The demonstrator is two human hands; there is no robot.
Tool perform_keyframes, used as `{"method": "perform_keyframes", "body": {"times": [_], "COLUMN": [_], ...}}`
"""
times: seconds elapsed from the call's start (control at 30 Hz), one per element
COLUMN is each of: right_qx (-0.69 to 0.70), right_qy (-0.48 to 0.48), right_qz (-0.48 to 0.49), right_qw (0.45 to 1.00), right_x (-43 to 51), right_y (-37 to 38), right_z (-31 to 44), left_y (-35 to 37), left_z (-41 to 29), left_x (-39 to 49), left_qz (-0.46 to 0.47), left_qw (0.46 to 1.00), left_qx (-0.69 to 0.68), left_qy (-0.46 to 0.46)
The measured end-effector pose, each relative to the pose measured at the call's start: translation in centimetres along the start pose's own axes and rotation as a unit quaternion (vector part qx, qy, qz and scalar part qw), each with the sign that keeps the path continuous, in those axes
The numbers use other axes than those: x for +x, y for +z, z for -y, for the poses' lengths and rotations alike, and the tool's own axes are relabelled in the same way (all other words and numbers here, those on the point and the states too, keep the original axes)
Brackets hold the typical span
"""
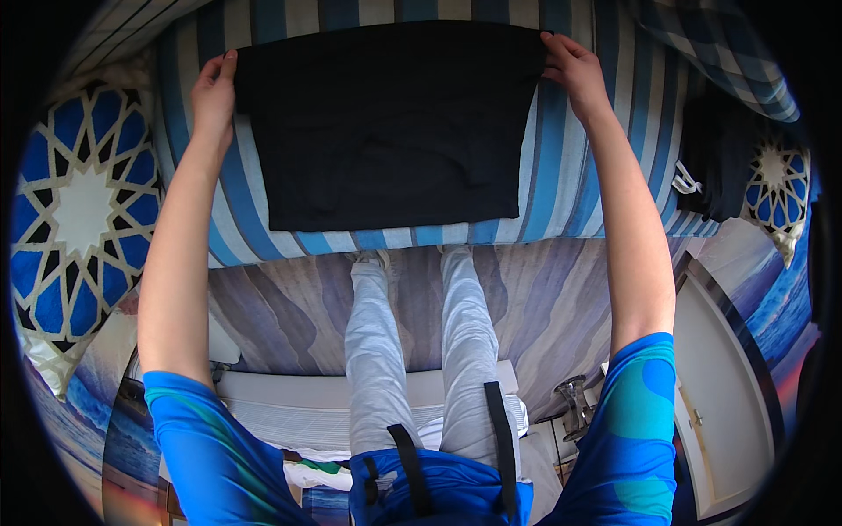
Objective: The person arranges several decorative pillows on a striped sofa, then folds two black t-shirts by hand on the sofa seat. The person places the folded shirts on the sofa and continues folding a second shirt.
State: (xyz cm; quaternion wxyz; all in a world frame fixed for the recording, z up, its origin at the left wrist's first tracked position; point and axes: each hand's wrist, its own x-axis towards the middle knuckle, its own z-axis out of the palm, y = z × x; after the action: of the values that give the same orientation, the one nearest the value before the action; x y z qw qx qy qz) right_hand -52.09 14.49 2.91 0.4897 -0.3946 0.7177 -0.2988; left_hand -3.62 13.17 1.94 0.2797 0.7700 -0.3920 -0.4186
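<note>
A black fabric garment (395, 131) is spread out on a sofa or bed cover with blue, white and grey stripes (566, 177). Its surface is mostly smooth, with faint wrinkles in the middle. My left hand (214, 92) pinches the far left corner between thumb and fingers. At the far right corner, my right hand (579, 72) grips the fabric edge the same way. Both arms reach forward, wide apart. The garment's near edge rests a little short of the cover's front edge. What kind of garment it is, I cannot tell.
A dark garment with a white drawstring (687, 181) lies at the right end of the striped cover. Patterned cushions (85, 210) flank it, the right one (773, 164) smaller in view. Checked fabric (730, 59) hangs at the upper right. My legs stand on a wavy-patterned floor (418, 309).
</note>
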Motion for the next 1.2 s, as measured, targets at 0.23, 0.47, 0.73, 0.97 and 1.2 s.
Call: {"method": "perform_keyframes", "body": {"times": [0.23, 0.47, 0.73, 0.97, 1.2], "right_qx": [-0.169, -0.401, -0.479, -0.495, -0.417], "right_qy": [-0.178, -0.401, -0.338, -0.29, -0.361], "right_qz": [-0.157, -0.013, -0.018, 0.02, -0.022], "right_qw": [0.957, 0.824, 0.81, 0.819, 0.834], "right_x": [-4.5, -12.0, -12.3, -16.5, -14.5], "right_y": [3.6, 10.9, 11.2, 9.0, 11.1], "right_z": [-0.3, -0.7, -4.0, -3.8, -2.0], "left_y": [1.2, 5.8, 7.3, 3.8, 6.4], "left_z": [-0.2, -0.1, 3.4, 3.5, 1.6], "left_x": [-1.5, -9.9, -11.6, -15.6, -15.1], "left_qz": [-0.104, -0.027, 0.005, 0.074, 0.071], "left_qw": [0.968, 0.833, 0.811, 0.782, 0.814], "left_qx": [0.213, 0.302, 0.413, 0.491, 0.37], "left_qy": [0.082, 0.462, 0.415, 0.376, 0.442]}}
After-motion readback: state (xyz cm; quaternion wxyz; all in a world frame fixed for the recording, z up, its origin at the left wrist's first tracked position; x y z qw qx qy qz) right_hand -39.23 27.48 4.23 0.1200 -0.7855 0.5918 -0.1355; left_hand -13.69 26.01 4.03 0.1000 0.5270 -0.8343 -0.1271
